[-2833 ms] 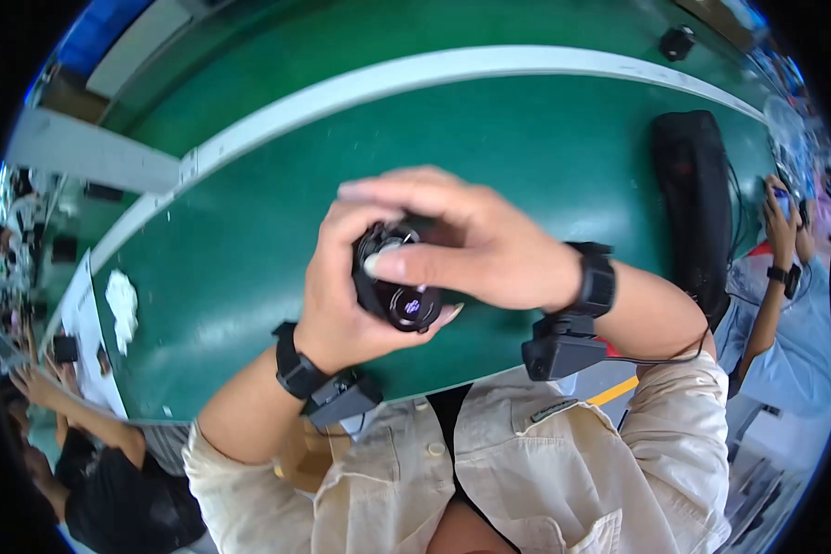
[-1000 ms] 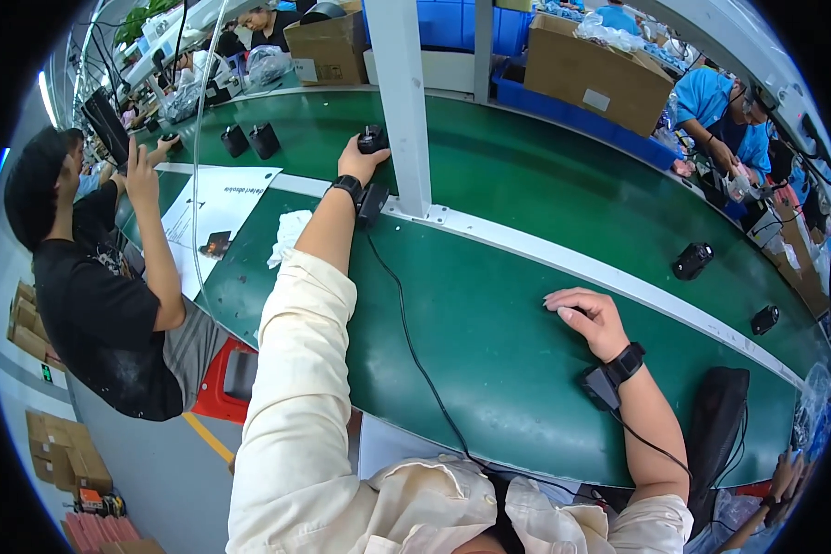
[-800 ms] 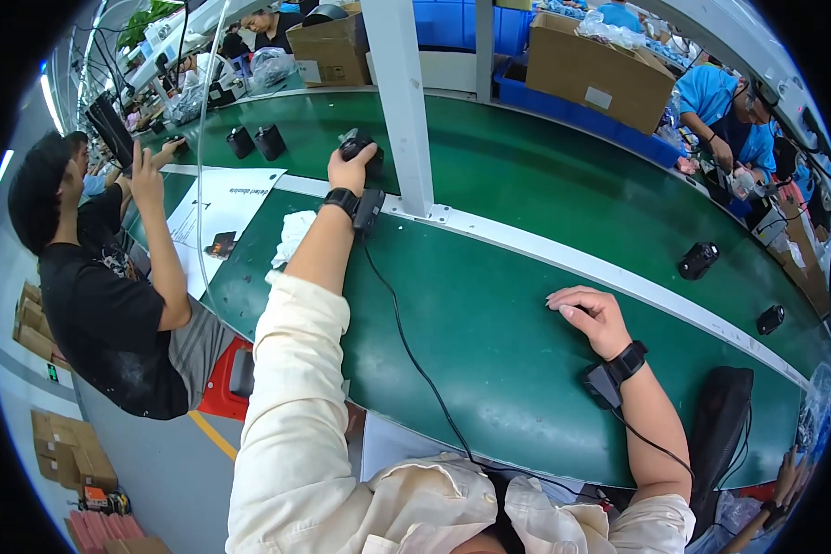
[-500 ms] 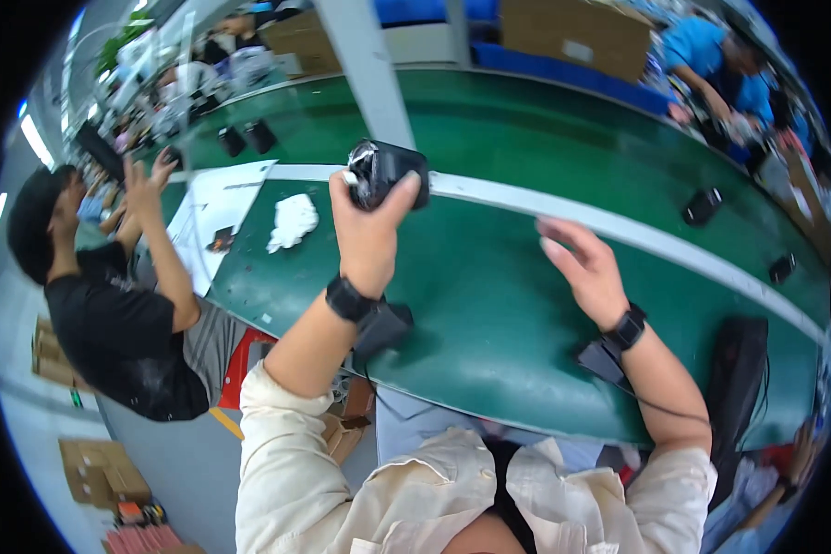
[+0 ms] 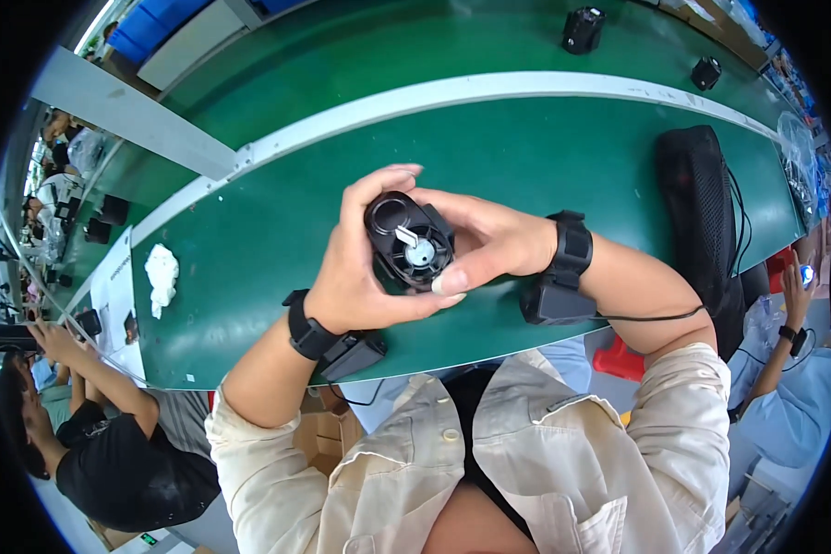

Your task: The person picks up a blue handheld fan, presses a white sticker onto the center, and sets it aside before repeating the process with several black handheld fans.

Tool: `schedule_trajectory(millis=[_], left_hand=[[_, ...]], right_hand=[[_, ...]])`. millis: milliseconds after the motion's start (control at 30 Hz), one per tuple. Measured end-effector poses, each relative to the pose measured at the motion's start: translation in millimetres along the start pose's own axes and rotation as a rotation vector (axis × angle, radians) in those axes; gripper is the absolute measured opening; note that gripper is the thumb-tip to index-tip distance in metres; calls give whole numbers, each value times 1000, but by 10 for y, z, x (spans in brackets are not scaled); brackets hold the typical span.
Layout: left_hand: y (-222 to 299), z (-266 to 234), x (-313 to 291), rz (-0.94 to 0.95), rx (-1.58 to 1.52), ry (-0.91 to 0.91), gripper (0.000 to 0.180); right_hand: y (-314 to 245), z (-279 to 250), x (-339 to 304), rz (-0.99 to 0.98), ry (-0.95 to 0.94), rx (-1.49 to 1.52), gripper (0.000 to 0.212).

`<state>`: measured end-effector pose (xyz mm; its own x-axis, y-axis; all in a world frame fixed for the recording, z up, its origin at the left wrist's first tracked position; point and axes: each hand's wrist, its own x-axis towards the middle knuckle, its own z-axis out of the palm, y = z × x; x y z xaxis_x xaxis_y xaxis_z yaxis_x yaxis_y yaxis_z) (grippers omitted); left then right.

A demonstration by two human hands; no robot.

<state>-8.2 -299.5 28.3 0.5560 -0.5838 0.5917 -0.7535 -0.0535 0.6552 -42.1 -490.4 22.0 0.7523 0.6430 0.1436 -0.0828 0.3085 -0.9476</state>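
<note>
1. Now, in the head view, the left hand is no longer carrying the black, oval-ended plastic device alone; both hands are holding it over the smooth green surface, on the near side of the straight white rail.
2. The left hand is curling its fingers and thumb around the device's left side; the right hand, no longer hanging apart and spread, is pinching its right side.
3. The device's dark disc and spoked ring with a pale hub are facing up, so the work seems to be turning from carrying to close two-handed handling.
4. The device is hiding most right fingertips, and its underside is not showing; I cannot tell where the silvery prong is attaching.
5. At the left rim, a black-shirted co-worker is appearing bent and partly cut off.
</note>
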Motion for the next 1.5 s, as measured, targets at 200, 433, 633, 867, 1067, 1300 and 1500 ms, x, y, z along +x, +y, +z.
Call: schedule_trajectory(millis=[200, 433, 633, 867, 1067, 1300, 1500], left_hand=[[-108, 75, -127, -215, -255, 68, 86], [-79, 113, -175, -338, -219, 93, 83], [-62, 111, -171, -210, -220, -19, 82], [-59, 119, -192, -203, -262, -94, 82], [-34, 124, -175, -194, -260, -127, 81], [-10, 142, -183, -260, -144, 16, 82], [-12, 169, -207, -193, -53, 78, 82]], right_hand=[[-264, -152, 28, 158, 27, -311, 70], [-521, -190, -67, -299, 290, -971, 25], [-437, -118, -8, -528, 123, -1050, 22], [-493, -86, -47, -638, 87, -1245, 31], [-541, -81, -84, -735, 61, -1370, 33], [-413, -38, -80, -801, 156, -1417, 35], [-440, 28, -114, -787, 150, -1526, 41]])
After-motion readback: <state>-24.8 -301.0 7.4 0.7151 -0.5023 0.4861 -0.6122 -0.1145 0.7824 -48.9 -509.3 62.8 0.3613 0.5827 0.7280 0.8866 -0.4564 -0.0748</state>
